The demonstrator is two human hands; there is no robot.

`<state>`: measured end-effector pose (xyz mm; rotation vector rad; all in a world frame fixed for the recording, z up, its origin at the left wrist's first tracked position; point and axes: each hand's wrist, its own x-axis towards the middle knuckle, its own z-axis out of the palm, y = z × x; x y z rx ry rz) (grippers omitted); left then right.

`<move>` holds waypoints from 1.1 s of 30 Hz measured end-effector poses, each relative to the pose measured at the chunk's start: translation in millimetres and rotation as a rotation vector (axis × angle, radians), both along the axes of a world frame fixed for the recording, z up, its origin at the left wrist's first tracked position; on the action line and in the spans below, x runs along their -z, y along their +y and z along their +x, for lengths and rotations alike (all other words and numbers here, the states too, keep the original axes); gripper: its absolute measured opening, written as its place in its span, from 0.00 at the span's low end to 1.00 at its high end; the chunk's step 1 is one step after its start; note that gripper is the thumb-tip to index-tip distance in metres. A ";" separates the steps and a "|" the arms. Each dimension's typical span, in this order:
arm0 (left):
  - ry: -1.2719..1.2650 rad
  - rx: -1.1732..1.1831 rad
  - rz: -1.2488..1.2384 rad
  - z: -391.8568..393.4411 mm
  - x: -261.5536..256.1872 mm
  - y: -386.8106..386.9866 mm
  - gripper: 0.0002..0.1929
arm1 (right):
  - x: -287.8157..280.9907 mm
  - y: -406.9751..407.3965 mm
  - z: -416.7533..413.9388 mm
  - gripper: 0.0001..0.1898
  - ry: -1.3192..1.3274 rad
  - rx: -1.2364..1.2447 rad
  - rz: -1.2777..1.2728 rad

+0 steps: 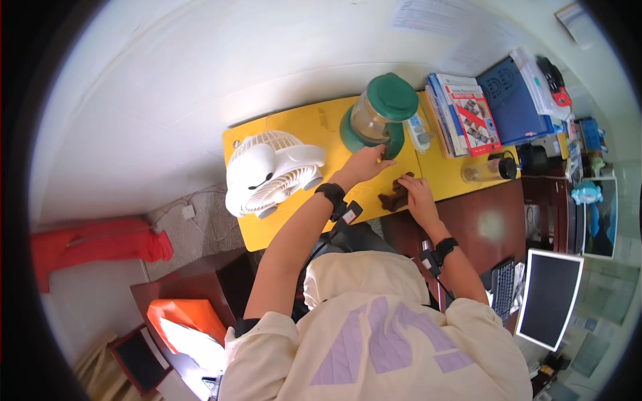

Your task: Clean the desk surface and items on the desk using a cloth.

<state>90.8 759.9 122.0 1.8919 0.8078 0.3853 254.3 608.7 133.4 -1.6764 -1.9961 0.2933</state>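
Observation:
A glass kettle with a green lid, base and handle (384,120) stands on a yellow table (316,115). My left hand (365,163) is at the lower end of its handle, fingers curled; whether they grip it cannot be told. To the right, by the table's near edge, my right hand (417,193) has its fingers on a crumpled dark brown cloth (394,199) and appears to pinch it against the tabletop. Left of my left hand is a white fan (271,168) with a slatted grille. Both wrists wear black bands with small devices attached.
Behind the kettle's right side lies a white power strip (418,133). Upright books (471,115) and a blue file holder (516,108) stand farther right. A clear bottle with a black cap (484,171) lies near the table's right end. A monitor (549,299) and keyboard (503,288) are at lower right.

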 end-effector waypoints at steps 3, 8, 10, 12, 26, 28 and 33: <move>0.147 -0.014 0.101 7.5 -14.1 -5.2 0.24 | 4.4 -15.5 6.1 0.19 -0.008 0.037 -0.022; 0.098 -0.188 0.063 -19.9 -11.3 1.3 0.26 | 9.5 -41.0 25.1 0.18 0.038 0.203 0.020; 0.176 -0.309 0.127 -25.2 -7.3 -5.1 0.26 | 17.4 -50.4 41.5 0.17 0.139 0.459 0.128; 0.223 -0.350 0.199 -23.8 -3.8 -22.4 0.24 | 27.0 -53.8 54.6 0.16 0.163 0.594 0.176; 0.287 0.135 0.526 102.6 64.4 -54.0 0.08 | 117.9 -33.4 109.6 0.29 -0.041 0.362 -0.114; 0.254 0.133 0.545 128.9 61.5 -54.6 0.07 | 116.1 -34.3 132.3 0.29 -0.008 0.573 -0.136; 0.175 0.249 0.467 169.6 55.4 -68.5 0.06 | 117.0 -50.6 127.2 0.27 0.146 0.631 -0.079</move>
